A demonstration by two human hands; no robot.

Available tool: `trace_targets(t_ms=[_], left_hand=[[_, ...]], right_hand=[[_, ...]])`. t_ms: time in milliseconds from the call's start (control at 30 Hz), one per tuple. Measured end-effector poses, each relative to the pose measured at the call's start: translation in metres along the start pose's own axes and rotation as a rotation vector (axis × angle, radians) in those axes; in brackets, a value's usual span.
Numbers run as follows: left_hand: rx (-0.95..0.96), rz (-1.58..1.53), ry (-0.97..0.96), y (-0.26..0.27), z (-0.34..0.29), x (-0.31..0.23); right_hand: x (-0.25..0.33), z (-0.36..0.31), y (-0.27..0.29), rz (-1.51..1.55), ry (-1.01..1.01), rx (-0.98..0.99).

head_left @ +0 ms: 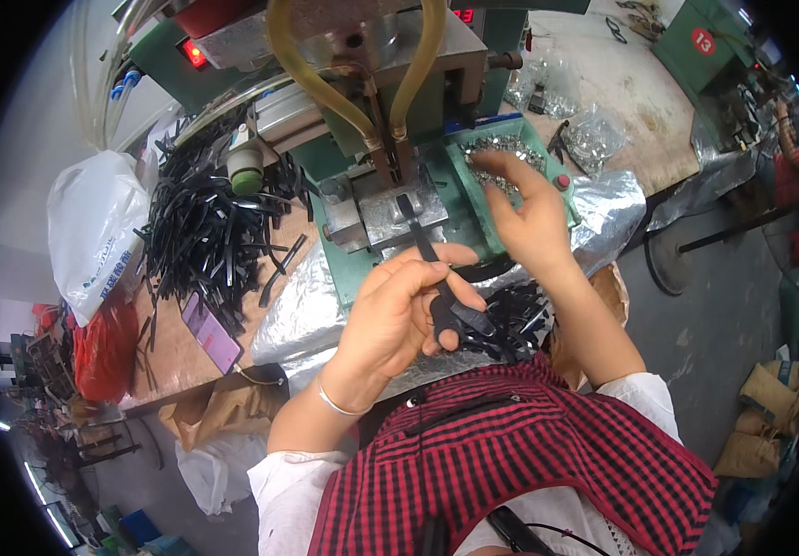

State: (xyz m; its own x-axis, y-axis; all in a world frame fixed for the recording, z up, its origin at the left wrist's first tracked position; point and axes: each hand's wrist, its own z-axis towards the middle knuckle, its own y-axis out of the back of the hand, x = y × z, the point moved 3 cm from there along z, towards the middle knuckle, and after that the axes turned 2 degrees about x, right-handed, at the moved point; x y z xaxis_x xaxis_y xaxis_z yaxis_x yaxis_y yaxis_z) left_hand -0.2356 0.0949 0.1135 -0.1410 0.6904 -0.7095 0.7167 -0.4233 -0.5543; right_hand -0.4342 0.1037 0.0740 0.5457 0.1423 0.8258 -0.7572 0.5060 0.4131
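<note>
My left hand (390,306) is closed around a thin black strip (423,239), pinching it between thumb and fingers. The strip's far end reaches the metal block (397,215) under the machine's press head (397,162). To the right, my right hand (536,221) reaches over a green tray (486,232), thumb and forefinger apart. Small shiny metal pieces (510,146) fill that tray, and my fingertips are at them. Whether a fingertip touches a piece is too small to tell. Below my hands lie more black strips (520,320), near my lap.
A heap of black strips (200,218) covers the bench's left side, near a phone (211,334). White (94,227) and red (105,357) plastic bags hang by the left edge. Clear bags of metal pieces (594,139) lie at the right. Silver foil (299,310) covers the front edge.
</note>
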Motion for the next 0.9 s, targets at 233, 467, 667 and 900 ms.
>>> trace_targets(t_ms=[233,467,667,900], left_hand=[[0.080,0.013,-0.035,0.012,0.007,0.010],[0.023,-0.042,-0.031,0.001,0.004,0.003],[0.253,0.016,-0.066,0.028,0.001,0.017],[-0.731,1.425,-1.156,0.098,-0.082,-0.026]], right_hand=[[-0.062,-0.011,0.037,-0.076,0.003,-0.216],[-0.075,-0.018,0.038,-0.369,-0.081,0.024],[-0.076,-0.017,0.024,-0.622,0.082,0.067],[-0.090,-0.031,0.036,-0.197,-0.152,-0.099]])
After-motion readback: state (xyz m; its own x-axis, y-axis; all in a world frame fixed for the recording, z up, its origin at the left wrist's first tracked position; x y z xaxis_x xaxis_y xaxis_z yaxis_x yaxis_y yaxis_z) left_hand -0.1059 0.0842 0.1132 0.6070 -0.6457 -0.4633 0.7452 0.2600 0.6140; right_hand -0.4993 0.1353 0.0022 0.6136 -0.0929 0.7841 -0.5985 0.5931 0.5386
